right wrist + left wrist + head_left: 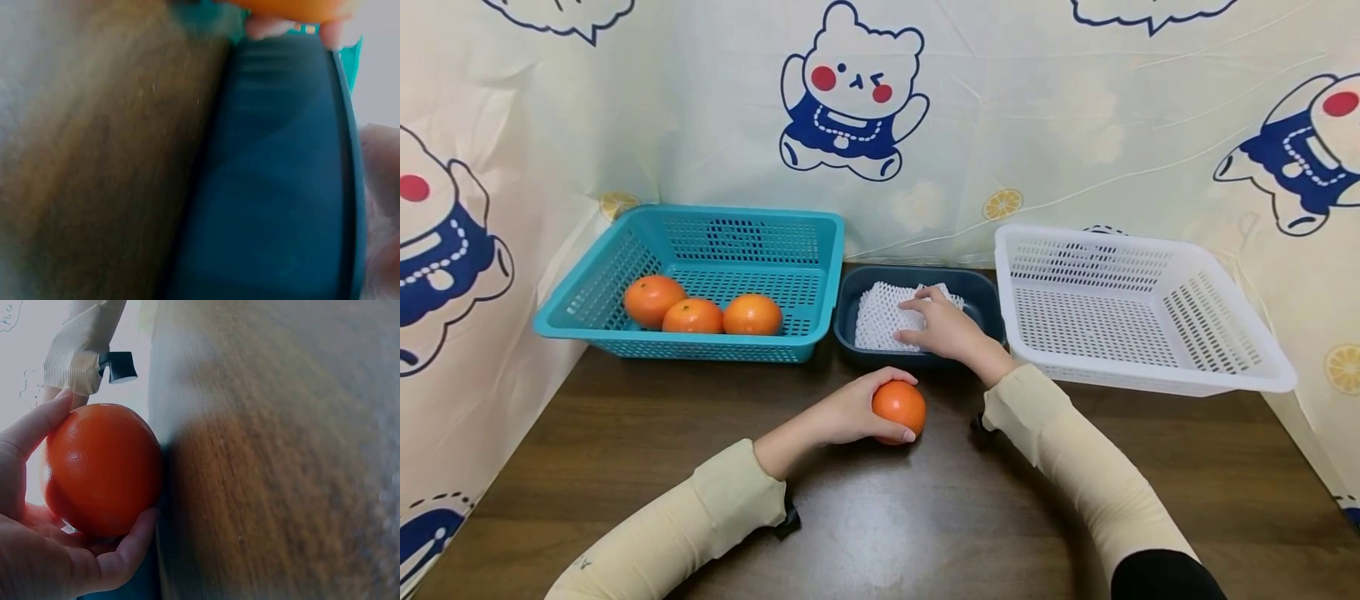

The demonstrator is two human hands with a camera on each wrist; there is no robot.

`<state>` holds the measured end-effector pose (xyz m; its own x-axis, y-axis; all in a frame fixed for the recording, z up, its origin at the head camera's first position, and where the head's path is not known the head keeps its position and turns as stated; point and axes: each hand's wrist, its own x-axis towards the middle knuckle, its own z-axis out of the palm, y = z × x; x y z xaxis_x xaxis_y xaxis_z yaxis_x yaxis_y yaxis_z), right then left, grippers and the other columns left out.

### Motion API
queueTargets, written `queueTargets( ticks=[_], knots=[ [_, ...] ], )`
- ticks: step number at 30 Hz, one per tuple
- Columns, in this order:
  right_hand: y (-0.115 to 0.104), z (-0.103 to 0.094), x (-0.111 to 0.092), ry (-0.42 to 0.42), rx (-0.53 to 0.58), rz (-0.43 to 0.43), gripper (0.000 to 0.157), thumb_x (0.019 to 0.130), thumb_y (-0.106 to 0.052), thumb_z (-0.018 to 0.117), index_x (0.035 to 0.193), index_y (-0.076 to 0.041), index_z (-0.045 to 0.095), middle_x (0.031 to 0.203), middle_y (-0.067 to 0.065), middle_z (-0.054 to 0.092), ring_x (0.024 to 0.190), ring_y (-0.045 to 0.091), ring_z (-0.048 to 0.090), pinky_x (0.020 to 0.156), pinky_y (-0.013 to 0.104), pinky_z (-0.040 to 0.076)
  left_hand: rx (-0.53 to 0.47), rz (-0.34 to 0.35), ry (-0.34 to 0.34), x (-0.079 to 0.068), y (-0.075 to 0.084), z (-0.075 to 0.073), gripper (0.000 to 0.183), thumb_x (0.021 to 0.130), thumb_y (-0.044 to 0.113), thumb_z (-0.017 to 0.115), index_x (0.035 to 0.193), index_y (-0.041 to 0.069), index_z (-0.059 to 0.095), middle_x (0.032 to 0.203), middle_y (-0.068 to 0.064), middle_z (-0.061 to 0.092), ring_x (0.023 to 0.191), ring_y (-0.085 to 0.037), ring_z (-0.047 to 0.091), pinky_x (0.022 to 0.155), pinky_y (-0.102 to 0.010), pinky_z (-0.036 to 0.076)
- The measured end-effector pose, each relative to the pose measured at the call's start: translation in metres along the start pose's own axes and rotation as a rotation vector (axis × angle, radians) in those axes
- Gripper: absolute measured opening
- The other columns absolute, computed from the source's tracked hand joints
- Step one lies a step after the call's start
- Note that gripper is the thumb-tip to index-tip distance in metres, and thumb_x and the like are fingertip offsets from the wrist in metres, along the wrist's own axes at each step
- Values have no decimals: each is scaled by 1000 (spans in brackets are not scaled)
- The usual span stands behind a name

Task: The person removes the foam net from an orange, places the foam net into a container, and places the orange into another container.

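My left hand (853,408) grips an orange (899,412) just above or on the table, in front of the dark blue tray (846,321). In the left wrist view, thumb and fingers curve round the glossy orange (103,469). The right hand (951,327) reaches over the tray, fingers spread above white foam fruit nets (880,317); whether the fingertips touch them is hard to tell. In the right wrist view the tray's outer wall (269,169) fills the middle, and the right hand (384,206) shows only partly and blurred at the edge.
To the left, a teal basket (820,292) holds 3 oranges (692,316). A white basket (1217,292) stands on the right, beside the tray. Behind them hangs a cloth (970,108) printed with bears. All stand on a brown wooden table (880,525).
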<state>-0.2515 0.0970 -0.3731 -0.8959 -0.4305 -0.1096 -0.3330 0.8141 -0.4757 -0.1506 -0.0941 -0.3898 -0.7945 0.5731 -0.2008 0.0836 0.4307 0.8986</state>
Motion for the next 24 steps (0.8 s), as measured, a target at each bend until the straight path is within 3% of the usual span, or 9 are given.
queueTargets(
  ticks=[6,10,19,24],
  knots=[
    [-1,1,5,-33,-87,34,61,94,-37,77,147,-14,58,149,20,41,118,36,57,101,53,50,1,-12,10,-1,1,0,65,85,22,84,142,11,53,133,-11,57,109,-28,57,91,-44,53],
    [-2,0,4,-9,-99,29,58,95,-40,74,145,-14,60,148,19,44,120,36,56,101,54,50,-10,-14,25,-3,3,-1,65,86,23,83,142,12,53,134,-11,56,110,-28,57,91,-44,53],
    [-6,-7,-4,156,-27,-3,44,101,-38,67,134,-11,69,143,15,51,125,33,54,103,51,48,0,-4,78,-8,8,-9,64,86,26,83,142,13,54,130,-9,59,107,-27,57,89,-43,53],
    [-13,-14,-10,238,53,-77,38,101,-31,67,131,-7,70,134,14,59,105,29,61,89,40,55,-13,24,101,-14,10,-19,65,86,26,83,142,9,55,128,-10,60,107,-27,58,89,-43,53]
  ],
)
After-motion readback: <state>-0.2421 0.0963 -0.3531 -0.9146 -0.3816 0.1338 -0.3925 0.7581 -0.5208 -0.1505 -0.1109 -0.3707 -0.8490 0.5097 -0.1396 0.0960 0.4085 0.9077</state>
